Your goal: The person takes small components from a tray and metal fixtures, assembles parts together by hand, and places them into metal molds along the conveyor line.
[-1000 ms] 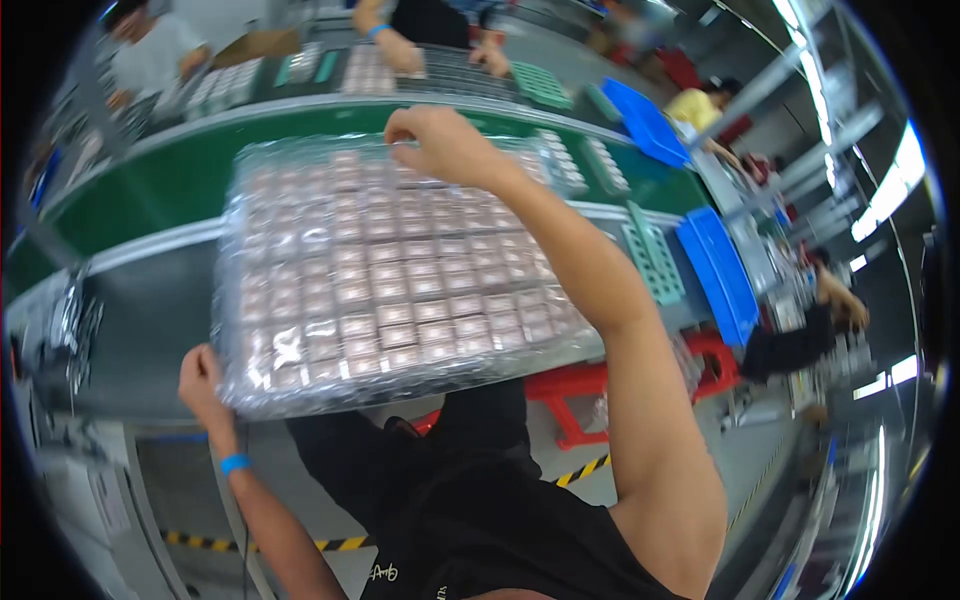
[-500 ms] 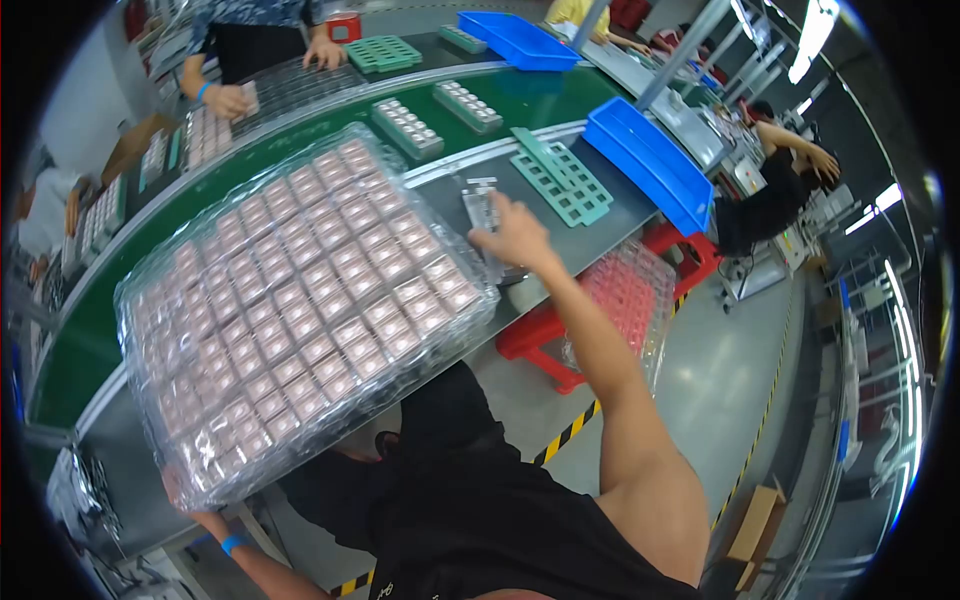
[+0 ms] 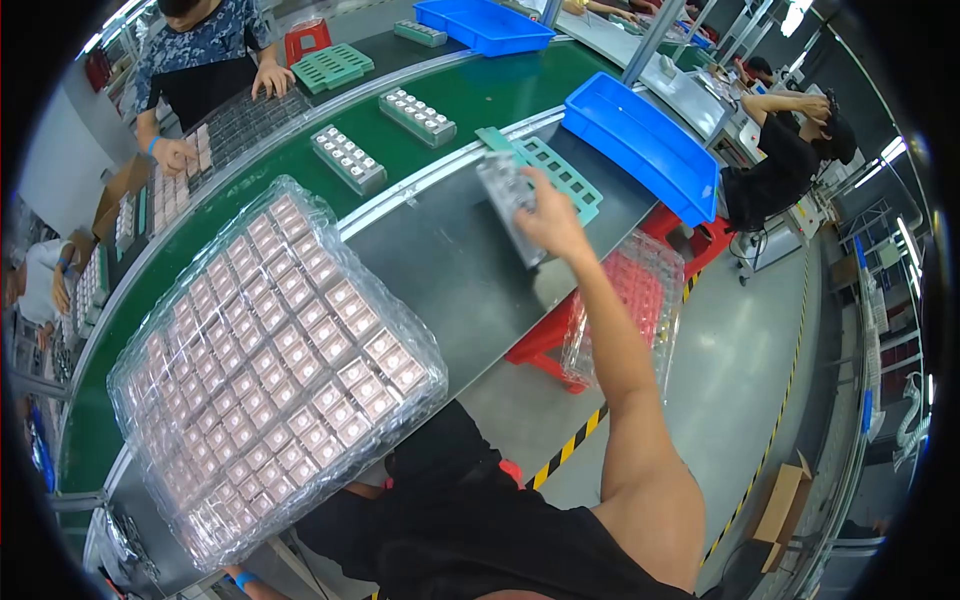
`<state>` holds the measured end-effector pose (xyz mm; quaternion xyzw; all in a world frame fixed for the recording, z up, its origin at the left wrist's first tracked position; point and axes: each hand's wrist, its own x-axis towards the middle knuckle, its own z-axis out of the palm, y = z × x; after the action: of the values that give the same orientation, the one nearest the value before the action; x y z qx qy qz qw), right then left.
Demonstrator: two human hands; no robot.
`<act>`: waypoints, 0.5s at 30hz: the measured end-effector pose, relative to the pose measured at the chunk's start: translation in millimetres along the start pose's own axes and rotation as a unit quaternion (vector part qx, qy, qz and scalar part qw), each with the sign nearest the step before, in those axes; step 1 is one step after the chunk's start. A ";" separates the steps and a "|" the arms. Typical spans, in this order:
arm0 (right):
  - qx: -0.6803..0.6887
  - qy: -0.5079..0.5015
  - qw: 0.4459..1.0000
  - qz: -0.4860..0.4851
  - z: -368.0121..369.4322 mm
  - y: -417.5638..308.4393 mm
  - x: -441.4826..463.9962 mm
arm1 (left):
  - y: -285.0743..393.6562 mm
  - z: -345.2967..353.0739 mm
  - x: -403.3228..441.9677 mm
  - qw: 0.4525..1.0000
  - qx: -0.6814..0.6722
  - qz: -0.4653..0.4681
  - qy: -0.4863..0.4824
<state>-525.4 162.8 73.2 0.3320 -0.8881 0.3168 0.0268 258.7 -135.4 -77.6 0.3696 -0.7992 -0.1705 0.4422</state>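
Note:
My right hand grips a grey, oblong block-like fixture, blurred, above the dark worktop beside a green perforated tray. To its left lies a large clear plastic tray with many small pinkish square pieces in rows. It overhangs the near edge of the bench. My left hand is hidden beneath the tray's lower left corner; only the left wrist with a blue band shows.
A green conveyor belt carries two grey blocks with white pieces. Blue bins stand at the far right. Red stools and a clear tray with red pieces are below the bench. Co-workers sit across the belt.
My right hand has moved the grey fixture right, away from the large tray's edge and up to the green tray. The large tray sits lower and further left in view; the camera has turned too.

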 end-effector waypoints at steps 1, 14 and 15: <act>-0.021 0.020 1.000 0.004 -9.3 8.8 16.7 | 0.6 0.6 0.5 1.000 -0.002 0.001 -0.005; -0.193 0.087 0.977 -0.029 4.2 101.5 172.6 | 1.3 -4.9 0.4 0.999 0.025 -0.019 -0.035; -0.186 0.115 0.973 -0.068 11.4 71.7 172.7 | 4.3 -7.7 -5.3 0.999 0.026 -0.020 -0.040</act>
<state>-701.4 98.7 69.6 0.3425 -0.8977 0.1793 0.2115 265.0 -128.3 -73.9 0.3894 -0.8131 -0.1733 0.3966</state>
